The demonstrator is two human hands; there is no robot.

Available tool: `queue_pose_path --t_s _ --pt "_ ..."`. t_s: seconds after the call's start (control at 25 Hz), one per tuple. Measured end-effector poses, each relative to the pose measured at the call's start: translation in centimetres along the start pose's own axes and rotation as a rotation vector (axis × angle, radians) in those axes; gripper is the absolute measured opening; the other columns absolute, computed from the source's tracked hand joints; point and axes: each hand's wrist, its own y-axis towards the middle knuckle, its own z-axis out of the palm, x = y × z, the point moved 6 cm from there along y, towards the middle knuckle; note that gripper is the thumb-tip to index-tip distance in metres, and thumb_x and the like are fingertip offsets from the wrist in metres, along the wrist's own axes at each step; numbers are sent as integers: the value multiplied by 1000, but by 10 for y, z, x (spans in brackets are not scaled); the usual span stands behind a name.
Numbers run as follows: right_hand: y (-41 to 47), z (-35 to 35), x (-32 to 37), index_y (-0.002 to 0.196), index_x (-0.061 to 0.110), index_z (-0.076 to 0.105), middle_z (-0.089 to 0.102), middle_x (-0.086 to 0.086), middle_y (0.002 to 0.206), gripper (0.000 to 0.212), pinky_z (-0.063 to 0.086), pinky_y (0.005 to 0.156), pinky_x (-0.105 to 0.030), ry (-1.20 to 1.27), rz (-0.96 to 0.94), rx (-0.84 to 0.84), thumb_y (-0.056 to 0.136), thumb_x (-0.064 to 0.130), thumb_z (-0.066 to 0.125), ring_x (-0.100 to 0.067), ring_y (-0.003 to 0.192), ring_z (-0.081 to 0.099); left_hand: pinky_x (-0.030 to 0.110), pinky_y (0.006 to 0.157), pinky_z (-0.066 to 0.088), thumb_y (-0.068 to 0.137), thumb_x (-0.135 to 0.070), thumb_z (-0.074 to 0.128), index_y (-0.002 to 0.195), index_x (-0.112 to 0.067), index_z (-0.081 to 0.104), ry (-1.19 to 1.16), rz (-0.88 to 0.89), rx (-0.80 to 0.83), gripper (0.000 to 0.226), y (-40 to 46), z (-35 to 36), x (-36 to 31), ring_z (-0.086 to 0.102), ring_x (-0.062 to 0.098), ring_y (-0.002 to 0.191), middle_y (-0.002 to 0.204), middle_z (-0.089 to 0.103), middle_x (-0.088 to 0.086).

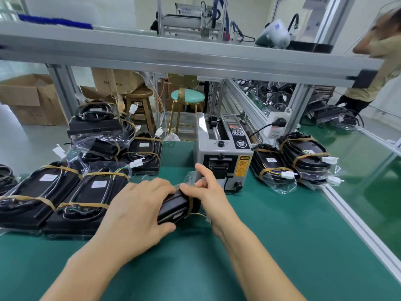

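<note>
Bench: left hand, right hand seemingly clasp charger.

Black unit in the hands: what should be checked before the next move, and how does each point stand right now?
1. Left hand grips the black unit: ok.
2. Right hand pinches the clear bag at the unit's far end: ok.
3. Brown band wrapped round the unit: ok.
4. Yellow and blue wires tucked inside the bag: cannot tell.
5. Tape ready at the outlet of the tape dispenser: cannot tell.
</note>
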Motion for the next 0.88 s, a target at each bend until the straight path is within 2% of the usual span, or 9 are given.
queue_pose_path --t_s 0.08,0.16,0.28,0.36,0.48,0.68,0.72,0.8,0.88 --pt "1 1 1 111 40 64 45 5 89 36 40 68 -12 -46 -43 24 81 24 75 -3 78 51 38 79 51 43 -40 88 127 -20 56 71 -87 55 91 -10 4 11 64 23 101 122 62 -5" --pt "1 -2 4 94 36 71 52 4 99 13 43 75 -10 -179 -101 6 82 34 73 0 85 56 32 93 42 61 -54 77 139 -30 41 78 -229 85 90 -14 5 25 52 16 120 136 49 -14" --pt "0 -7 5 95 35 70 55 9 104 35 46 92 -28 -552 -193 -39 77 64 59 -2 92 56 26 75 41 66 -58 72 117 -37 58 -67 -335 -20 57 -18 1 34 58 10 98 101 63 -19" --pt "-5 -9 11 104 38 66 52 13 112 43 42 96 -27 -621 -210 -8 75 68 55 5 103 50 25 65 38 55 -57 74 104 -34 68 -178 -365 -123 54 -24 -4 33 59 10 78 80 64 -19" --pt "-14 -20 15 124 42 51 49 17 127 61 41 99 -27 -490 -120 134 70 68 65 6 116 47 24 64 44 46 -56 83 94 -35 73 -400 -476 -225 53 -34 -10 49 60 5 66 65 65 -21" --pt "-48 -10 -6 136 42 36 55 12 135 101 44 105 -33 62 20 319 48 60 81 -1 119 57 17 54 53 63 -17 76 79 -20 78 -1377 -667 -466 16 -31 -7 76 67 13 58 70 73 3" --pt "-53 8 -10 134 46 32 55 11 135 103 44 106 -33 103 31 370 46 62 84 -2 120 56 17 49 51 68 -13 72 69 -17 77 -1486 -714 -481 6 -25 -3 73 65 13 51 62 71 3" --pt "-49 41 -5 132 49 32 60 8 132 92 43 106 -38 181 -13 394 56 58 85 -8 120 58 16 44 47 68 -14 72 52 -16 70 -1544 -810 -474 16 -9 6 71 59 12 42 51 64 -1" --pt "-27 56 7 138 37 39 64 4 129 76 42 107 -44 230 -80 270 73 44 78 -16 119 60 20 45 48 54 -25 78 52 -14 68 -1581 -940 -452 14 7 18 78 60 16 43 53 65 3"
